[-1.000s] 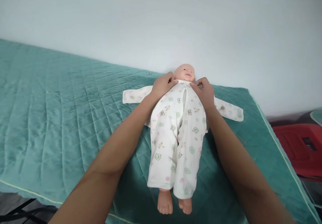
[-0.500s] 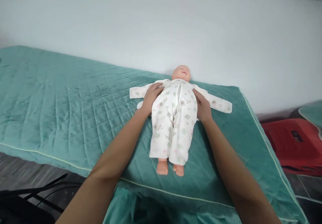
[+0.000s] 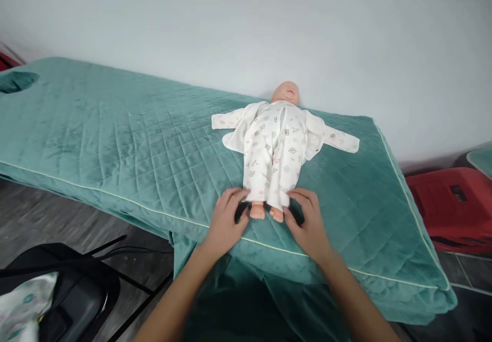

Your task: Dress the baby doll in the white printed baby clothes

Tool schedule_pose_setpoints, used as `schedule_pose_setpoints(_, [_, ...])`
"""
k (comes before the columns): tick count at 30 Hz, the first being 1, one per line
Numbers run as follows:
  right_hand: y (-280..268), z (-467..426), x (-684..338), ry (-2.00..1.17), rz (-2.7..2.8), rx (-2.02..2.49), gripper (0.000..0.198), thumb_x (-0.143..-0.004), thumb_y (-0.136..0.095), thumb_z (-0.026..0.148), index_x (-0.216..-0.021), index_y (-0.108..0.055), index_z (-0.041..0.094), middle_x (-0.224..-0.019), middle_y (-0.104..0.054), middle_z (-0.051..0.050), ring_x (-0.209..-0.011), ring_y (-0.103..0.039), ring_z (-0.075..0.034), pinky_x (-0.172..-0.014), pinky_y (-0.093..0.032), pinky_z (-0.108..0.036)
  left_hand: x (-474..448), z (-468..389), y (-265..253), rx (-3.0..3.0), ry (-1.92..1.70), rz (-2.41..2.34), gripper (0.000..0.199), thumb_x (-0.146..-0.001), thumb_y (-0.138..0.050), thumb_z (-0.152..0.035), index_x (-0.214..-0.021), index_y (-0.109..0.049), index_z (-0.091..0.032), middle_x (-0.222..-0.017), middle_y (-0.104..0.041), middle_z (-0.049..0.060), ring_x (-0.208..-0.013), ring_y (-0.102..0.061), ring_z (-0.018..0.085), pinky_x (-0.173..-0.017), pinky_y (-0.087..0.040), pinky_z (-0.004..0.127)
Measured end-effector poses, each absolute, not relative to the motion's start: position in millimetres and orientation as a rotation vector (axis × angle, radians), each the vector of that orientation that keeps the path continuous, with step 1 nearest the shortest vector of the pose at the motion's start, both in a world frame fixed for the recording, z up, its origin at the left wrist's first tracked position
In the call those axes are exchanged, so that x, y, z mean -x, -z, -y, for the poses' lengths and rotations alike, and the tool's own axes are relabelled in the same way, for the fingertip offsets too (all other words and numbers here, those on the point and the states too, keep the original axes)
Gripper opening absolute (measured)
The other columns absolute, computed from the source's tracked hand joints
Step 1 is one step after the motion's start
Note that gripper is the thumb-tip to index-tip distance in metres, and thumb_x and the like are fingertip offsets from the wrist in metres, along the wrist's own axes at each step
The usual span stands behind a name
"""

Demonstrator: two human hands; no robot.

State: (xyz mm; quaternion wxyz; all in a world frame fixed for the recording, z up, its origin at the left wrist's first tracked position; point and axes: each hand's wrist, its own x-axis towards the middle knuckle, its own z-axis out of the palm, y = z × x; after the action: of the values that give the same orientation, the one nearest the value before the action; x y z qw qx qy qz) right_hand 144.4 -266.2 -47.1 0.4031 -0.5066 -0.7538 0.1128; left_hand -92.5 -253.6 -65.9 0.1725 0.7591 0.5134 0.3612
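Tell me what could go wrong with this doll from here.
With the left hand and right hand at the hems of the trousers, a hard pull might drag the doll toward the near edge of the bed, close to its feet. The loose, spread shirt might then bunch up.

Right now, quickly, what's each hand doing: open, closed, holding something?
Left hand: open, thumb and fingers apart, touching one trouser cuff.
Right hand: open, touching the other cuff.
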Motion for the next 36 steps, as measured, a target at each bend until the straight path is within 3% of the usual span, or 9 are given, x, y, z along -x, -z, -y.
schedule_pose_setpoints(6, [54, 268, -135, -0.373, 1.933, 1.354, 0.04, -0.087, -0.057, 0.011, -0.125, -0.054, 0.024, -0.116, -0.058, -0.011, -0.111, -0.059, -0.028, -0.095, -0.053, -0.048, 77, 248, 67, -2.132, -1.142, -1.532, 0.011, -0.099, -0.048, -0.023, -0.102, -0.059, -0.022, -0.098, -0.066, 0.006, -0.093, -0.061, 0.021, -0.083, -0.051, 0.038])
schedule_pose_setpoints(12, [40, 270, -134, -0.388, 1.882, 1.236, 0.026, -0.091, -0.049, 0.01, -0.104, -0.059, 0.029, -0.1, -0.06, -0.007, -0.094, -0.063, -0.026, -0.081, -0.055, -0.044, 82, 263, 52, -2.036, -1.321, -1.351, 0.01, -0.097, -0.049, -0.023, -0.1, -0.057, -0.027, -0.094, -0.066, 0.004, -0.088, -0.063, 0.02, -0.078, -0.052, 0.038])
schedule_pose_setpoints(16, [28, 282, -144, -0.386, 1.924, 1.135, 0.027, -0.09, -0.051, 0.009, -0.103, -0.061, 0.031, -0.098, -0.06, -0.006, -0.089, -0.063, -0.024, -0.075, -0.055, -0.041, 89, 273, 51, -1.97, -1.298, -1.307, 0.01, -0.096, -0.051, -0.024, -0.099, -0.06, -0.028, -0.092, -0.067, 0.004, -0.087, -0.063, 0.02, -0.078, -0.052, 0.038])
schedule_pose_setpoints(19, [27, 283, -155, -0.49, 1.96, 1.096, 0.025, -0.091, -0.054, 0.012, -0.106, -0.062, 0.031, -0.1, -0.062, -0.006, -0.092, -0.064, -0.024, -0.079, -0.055, -0.041, 96, 264, 52, -1.883, -1.24, -1.261, 0.014, -0.097, -0.049, -0.029, -0.097, -0.063, -0.027, -0.094, -0.068, 0.004, -0.089, -0.064, 0.02, -0.081, -0.053, 0.037])
schedule_pose_setpoints(24, [34, 239, -180, -0.63, 1.704, 1.195, 0.009, -0.094, -0.058, 0.026, -0.102, -0.063, 0.027, -0.101, -0.065, -0.005, -0.096, -0.064, -0.021, -0.085, -0.054, -0.039, 107, 200, 52, -1.725, -1.235, -1.469, 0.025, -0.098, -0.048, -0.038, -0.105, -0.067, -0.023, -0.103, -0.07, 0.006, -0.096, -0.065, 0.02, -0.089, -0.052, 0.036])
schedule_pose_setpoints(29, [28, 126, -197, -0.482, 1.407, 1.378, 0.018, -0.088, -0.059, 0.034, -0.1, -0.061, 0.021, -0.102, -0.067, -0.007, -0.095, -0.064, -0.021, -0.086, -0.054, -0.039, 87, 89, 38, -1.682, -1.257, -1.48, 0.031, -0.093, -0.05, -0.029, -0.116, -0.066, -0.017, -0.12, -0.071, 0.011, -0.11, -0.065, 0.022, -0.099, -0.051, 0.038])
schedule_pose_setpoints(31, [24, 77, -200, -0.371, 1.358, 1.401, 0.018, -0.085, -0.058, 0.032, -0.098, -0.061, 0.02, -0.104, -0.068, -0.008, -0.095, -0.065, -0.022, -0.088, -0.053, -0.041, 74, 47, 30, -1.764, -1.191, -1.494, 0.031, -0.091, -0.047, -0.023, -0.111, -0.069, -0.016, -0.122, -0.071, 0.011, -0.114, -0.064, 0.023, -0.104, -0.048, 0.039])
schedule_pose_setpoints(36, [35, 18, -203, -0.308, 1.376, 1.585, 0.015, -0.079, -0.057, 0.032, -0.085, -0.063, 0.02, -0.085, -0.07, -0.007, -0.082, -0.063, -0.022, -0.087, -0.051, -0.043, 54, -12, 21, -1.685, -0.967, -1.474, 0.031, -0.083, -0.047, -0.017, -0.096, -0.076, -0.013, -0.111, -0.076, 0.013, -0.107, -0.066, 0.027, -0.102, -0.047, 0.04])
